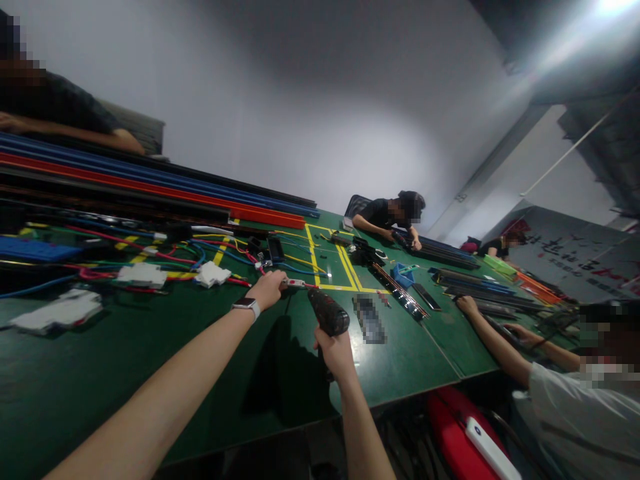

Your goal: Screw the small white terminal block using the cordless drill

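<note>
My right hand (pixel 336 352) is wrapped round the grip of a black power drill (pixel 329 313). The drill's front end points away from me, beside a small red and white part (pixel 296 283). My left hand (pixel 269 290), with a watch on its wrist, is closed on the near end of that part; its fingertips are partly hidden. Coloured wires (pixel 235 250) run across the green table (pixel 210 387) to the left of the hand. White connector pieces (pixel 213 274) lie among the wires.
Long blue and red-orange rails (pixel 250 212) lie along the table's far left. A blue bin (pixel 403 275), a black-and-copper rail (pixel 400 293) and a pixelated flat object (pixel 369 320) are on the right. Several people work around the table; one's hand (pixel 469 307) rests at the right.
</note>
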`<state>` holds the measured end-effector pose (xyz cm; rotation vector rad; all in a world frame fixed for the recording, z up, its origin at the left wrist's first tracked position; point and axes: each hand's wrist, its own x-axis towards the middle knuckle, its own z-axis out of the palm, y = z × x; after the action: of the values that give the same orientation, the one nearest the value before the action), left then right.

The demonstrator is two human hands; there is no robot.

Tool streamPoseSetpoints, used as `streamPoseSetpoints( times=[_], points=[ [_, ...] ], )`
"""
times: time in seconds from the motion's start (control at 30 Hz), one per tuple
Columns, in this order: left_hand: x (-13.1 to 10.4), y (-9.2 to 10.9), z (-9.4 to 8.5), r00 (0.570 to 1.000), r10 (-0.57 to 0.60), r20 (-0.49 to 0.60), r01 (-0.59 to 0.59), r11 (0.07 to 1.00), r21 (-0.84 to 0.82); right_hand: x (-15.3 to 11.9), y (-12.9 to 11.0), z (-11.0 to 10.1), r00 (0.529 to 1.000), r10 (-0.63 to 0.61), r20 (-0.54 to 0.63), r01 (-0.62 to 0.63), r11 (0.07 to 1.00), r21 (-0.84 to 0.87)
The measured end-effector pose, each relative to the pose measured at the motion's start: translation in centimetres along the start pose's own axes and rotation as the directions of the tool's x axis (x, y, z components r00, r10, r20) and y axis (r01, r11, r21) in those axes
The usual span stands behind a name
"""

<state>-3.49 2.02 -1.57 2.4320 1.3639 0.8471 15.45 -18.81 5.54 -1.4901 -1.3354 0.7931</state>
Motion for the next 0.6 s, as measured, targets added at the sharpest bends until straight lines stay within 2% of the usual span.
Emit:
streamPoseSetpoints(
  times=[0.6],
  points=[
    [-0.06, 0.36, -0.41, 1.0, -0.007, 0.013, 0.007, 1.0, -0.031, -0.05, -0.32, -0.05, 1.0, 0.002, 0.006, -0.002, 1.0, -0.024]
  ],
)
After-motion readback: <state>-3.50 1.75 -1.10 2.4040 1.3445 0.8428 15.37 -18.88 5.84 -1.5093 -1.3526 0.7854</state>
